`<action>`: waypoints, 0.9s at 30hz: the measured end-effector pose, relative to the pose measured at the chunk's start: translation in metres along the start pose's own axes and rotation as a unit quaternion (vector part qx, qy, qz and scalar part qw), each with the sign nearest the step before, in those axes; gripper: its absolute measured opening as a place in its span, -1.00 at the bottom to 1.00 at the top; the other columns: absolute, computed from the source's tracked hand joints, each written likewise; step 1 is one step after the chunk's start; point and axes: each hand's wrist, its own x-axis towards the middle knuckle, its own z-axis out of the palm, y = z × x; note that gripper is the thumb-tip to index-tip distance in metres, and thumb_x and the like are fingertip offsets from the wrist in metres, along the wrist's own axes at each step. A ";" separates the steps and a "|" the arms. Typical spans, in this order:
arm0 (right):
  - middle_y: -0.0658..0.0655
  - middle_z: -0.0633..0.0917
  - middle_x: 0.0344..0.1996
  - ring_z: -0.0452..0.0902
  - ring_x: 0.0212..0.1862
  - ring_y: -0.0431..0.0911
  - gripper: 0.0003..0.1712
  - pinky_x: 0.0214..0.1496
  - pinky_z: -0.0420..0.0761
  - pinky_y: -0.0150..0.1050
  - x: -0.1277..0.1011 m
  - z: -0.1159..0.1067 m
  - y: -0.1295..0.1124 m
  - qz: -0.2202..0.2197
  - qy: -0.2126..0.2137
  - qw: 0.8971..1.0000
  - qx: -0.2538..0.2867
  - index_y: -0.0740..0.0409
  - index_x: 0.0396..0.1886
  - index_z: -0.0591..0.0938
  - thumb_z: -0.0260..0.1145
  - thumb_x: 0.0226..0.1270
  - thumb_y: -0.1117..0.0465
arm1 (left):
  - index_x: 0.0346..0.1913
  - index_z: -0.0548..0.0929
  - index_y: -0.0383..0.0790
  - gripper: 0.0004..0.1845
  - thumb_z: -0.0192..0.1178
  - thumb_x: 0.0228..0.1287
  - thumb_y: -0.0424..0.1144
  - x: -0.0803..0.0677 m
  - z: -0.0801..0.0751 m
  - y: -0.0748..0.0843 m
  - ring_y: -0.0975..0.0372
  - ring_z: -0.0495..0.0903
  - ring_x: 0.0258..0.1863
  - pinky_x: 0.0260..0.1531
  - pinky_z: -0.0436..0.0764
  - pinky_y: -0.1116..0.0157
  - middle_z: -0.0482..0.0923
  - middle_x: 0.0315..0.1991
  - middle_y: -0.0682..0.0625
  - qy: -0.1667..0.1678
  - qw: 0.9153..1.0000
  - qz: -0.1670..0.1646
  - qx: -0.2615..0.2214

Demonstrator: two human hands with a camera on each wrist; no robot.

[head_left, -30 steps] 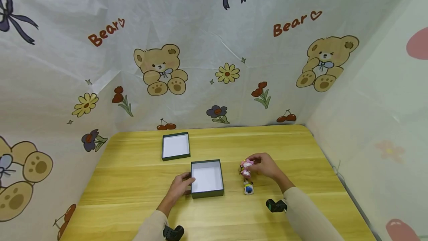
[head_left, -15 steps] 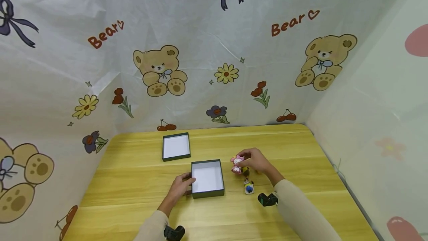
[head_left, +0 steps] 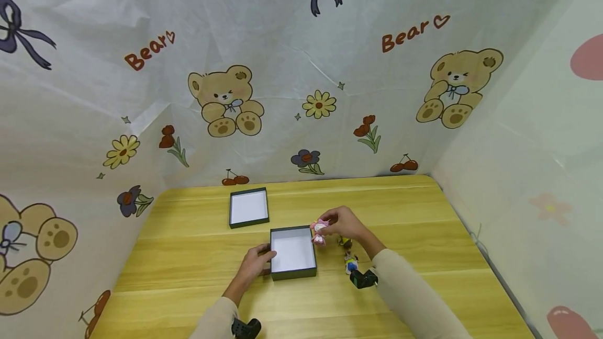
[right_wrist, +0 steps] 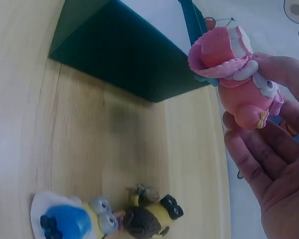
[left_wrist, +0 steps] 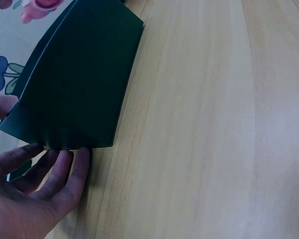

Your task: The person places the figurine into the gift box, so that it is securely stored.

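Observation:
An open dark green box [head_left: 293, 274] with a white inside sits mid-table. My left hand [head_left: 256, 262] holds its left side, thumb [left_wrist: 1, 107] at the rim and fingertips against the outer wall. My right hand [head_left: 347, 224] pinches a pink toy figurine [right_wrist: 241, 94] with white parts and a frilled skirt between thumb and fingers. The figurine is raised just beside the box's right rim. Below my right hand lie two yellow figurines: a blue-clad minion figurine [right_wrist: 70, 221] on a white base and a brown-clad minion figurine [right_wrist: 147, 219]. My right forearm's wrist camera partly overlaps the blue one in the head view.
Behind the box, the matching box lid [head_left: 248, 207] rests with its white inside up. A wood-grain table [head_left: 188, 255] carries everything. A bear-printed cloth [head_left: 278, 67] hangs along the back edge, and a pale wall covering [head_left: 518, 198] rises at the right.
My right hand has carried the pink figurine leftward, away from the two minion figurines, to the box's right rim. The left hand stays on the box.

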 end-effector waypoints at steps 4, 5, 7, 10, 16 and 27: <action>0.05 0.67 -0.36 0.48 -0.35 -0.10 -0.67 -0.36 0.57 -0.31 0.004 0.007 -0.005 0.005 -0.001 1.000 0.003 0.23 -0.20 0.73 0.55 0.02 0.22 | 0.30 0.28 -0.62 -0.36 0.14 0.36 -0.18 0.001 0.000 -0.001 -0.14 0.47 0.14 -0.02 0.61 0.07 0.39 0.20 -0.41 0.000 1.000 -0.002 -0.004; 0.04 0.67 -0.36 0.48 -0.35 -0.10 -0.67 -0.36 0.57 -0.31 0.005 0.009 -0.006 0.004 -0.003 1.000 0.003 0.22 -0.20 0.73 0.55 0.01 0.21 | 0.30 0.28 -0.62 -0.36 0.14 0.36 -0.18 0.001 0.000 -0.001 -0.14 0.47 0.14 -0.02 0.61 0.07 0.40 0.19 -0.41 0.000 1.000 -0.001 -0.004; 0.05 0.67 -0.36 0.49 -0.35 -0.10 -0.66 -0.35 0.57 -0.30 0.007 0.012 -0.008 0.001 -0.007 1.000 0.002 0.23 -0.19 0.72 0.55 0.01 0.21 | 0.30 0.28 -0.62 -0.36 0.14 0.36 -0.19 0.001 0.000 -0.002 -0.14 0.47 0.14 -0.03 0.61 0.07 0.40 0.19 -0.42 0.001 1.000 -0.001 -0.005; 0.03 0.67 -0.34 0.49 -0.33 -0.10 -0.65 -0.33 0.57 -0.31 0.009 0.017 -0.010 -0.007 -0.014 1.000 -0.002 0.21 -0.19 0.73 0.56 0.00 0.19 | 0.30 0.27 -0.63 -0.35 0.14 0.35 -0.18 0.001 0.000 -0.001 -0.14 0.47 0.13 -0.03 0.62 0.07 0.39 0.19 -0.42 0.001 1.000 -0.001 -0.004; -0.01 0.67 -0.38 0.48 -0.36 -0.15 -0.66 -0.37 0.54 -0.36 0.013 0.027 -0.013 -0.043 -0.024 0.999 -0.007 0.23 -0.21 0.73 0.55 0.02 0.18 | 0.30 0.28 -0.62 -0.36 0.14 0.35 -0.19 0.000 0.001 0.001 -0.13 0.49 0.12 -0.06 0.63 0.08 0.39 0.19 -0.42 0.000 1.000 -0.006 -0.013; 0.00 0.69 -0.35 0.49 -0.32 -0.13 -0.68 -0.34 0.56 -0.34 0.017 0.042 -0.024 -0.034 -0.046 0.998 -0.014 0.21 -0.18 0.74 0.53 0.04 0.21 | 0.28 0.31 -0.63 -0.37 0.14 0.35 -0.18 0.000 0.001 0.002 -0.10 0.50 0.11 -0.04 0.62 0.08 0.39 0.20 -0.43 0.004 1.000 -0.007 -0.002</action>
